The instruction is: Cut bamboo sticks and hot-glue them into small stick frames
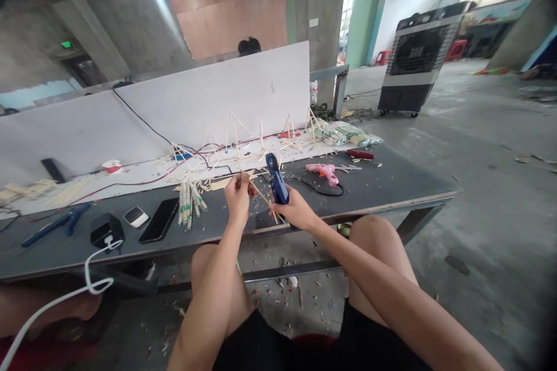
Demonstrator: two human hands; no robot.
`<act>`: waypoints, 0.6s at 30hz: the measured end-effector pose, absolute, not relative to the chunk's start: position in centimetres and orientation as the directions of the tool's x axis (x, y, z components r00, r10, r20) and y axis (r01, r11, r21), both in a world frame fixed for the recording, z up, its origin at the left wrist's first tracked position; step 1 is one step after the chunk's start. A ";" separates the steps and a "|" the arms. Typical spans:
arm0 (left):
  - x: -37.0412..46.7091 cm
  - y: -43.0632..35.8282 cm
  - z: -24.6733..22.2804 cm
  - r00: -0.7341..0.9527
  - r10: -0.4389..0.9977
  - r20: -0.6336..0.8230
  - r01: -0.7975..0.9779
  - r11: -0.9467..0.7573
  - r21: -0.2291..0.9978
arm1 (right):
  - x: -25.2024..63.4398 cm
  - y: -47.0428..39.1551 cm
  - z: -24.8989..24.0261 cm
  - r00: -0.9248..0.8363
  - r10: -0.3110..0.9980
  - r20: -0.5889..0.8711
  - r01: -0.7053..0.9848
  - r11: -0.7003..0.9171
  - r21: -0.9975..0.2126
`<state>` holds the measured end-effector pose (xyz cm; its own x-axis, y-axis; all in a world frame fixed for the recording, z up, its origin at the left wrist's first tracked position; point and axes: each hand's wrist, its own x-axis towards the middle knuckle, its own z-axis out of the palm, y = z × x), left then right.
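My left hand (239, 190) is closed in a pinch on a thin wooden stick (261, 192), which slants down to the right toward my other hand. My right hand (292, 208) is wrapped round a dark blue handheld tool (278, 182) with a rounded black upper end; its exact kind is unclear. The tool stands nearly upright, its top leaning left. More stick ends (278, 219) show below my right fingers, and I cannot tell whether they are held. Paper-wrapped chopsticks (188, 204) lie left of my left hand.
A pink glue gun (324, 174) and a red-handled tool (360, 154) lie to the right. Bagged chopsticks (348, 133) sit behind. Stick frames (237, 136) stand along a white partition (209, 98). A phone (160, 220), a black charger (107, 230) and a blue glue gun (58, 225) are left.
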<state>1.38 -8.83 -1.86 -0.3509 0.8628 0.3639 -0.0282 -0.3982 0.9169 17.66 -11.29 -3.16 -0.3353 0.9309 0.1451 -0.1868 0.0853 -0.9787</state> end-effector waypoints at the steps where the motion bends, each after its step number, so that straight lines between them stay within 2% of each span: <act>1: 1.6 -9.0 -1.9 -0.338 0.868 0.364 -0.021 -0.394 0.919 | 17.6 -11.1 -3.2 -0.303 0.939 0.163 -0.217 0.098 -0.971; 4: 2.8 -10.1 -2.3 -0.234 0.912 0.337 0.067 -0.331 0.941 | 18.0 -10.4 -2.9 -0.170 0.961 0.216 -0.303 0.158 -0.940; 7: 4.7 -11.8 -2.8 -0.040 0.967 0.251 0.171 -0.241 0.955 | 18.9 -9.9 -2.5 -0.023 0.963 0.269 -0.322 0.248 -0.914; 10: 6.4 -13.4 -3.1 0.112 0.979 0.169 0.115 -0.181 0.977 | 19.6 -9.7 -2.4 0.078 0.956 0.283 -0.300 0.293 -0.908; 14: 7.0 -13.9 -3.2 0.035 0.983 0.179 0.012 -0.179 0.984 | 19.2 -10.2 -2.9 0.053 0.964 0.262 -0.194 0.267 -0.944; 18: 6.3 -13.3 -3.1 -0.068 0.973 0.218 0.011 -0.218 0.976 | 18.2 -10.7 -3.2 -0.025 0.959 0.283 -0.135 0.277 -0.951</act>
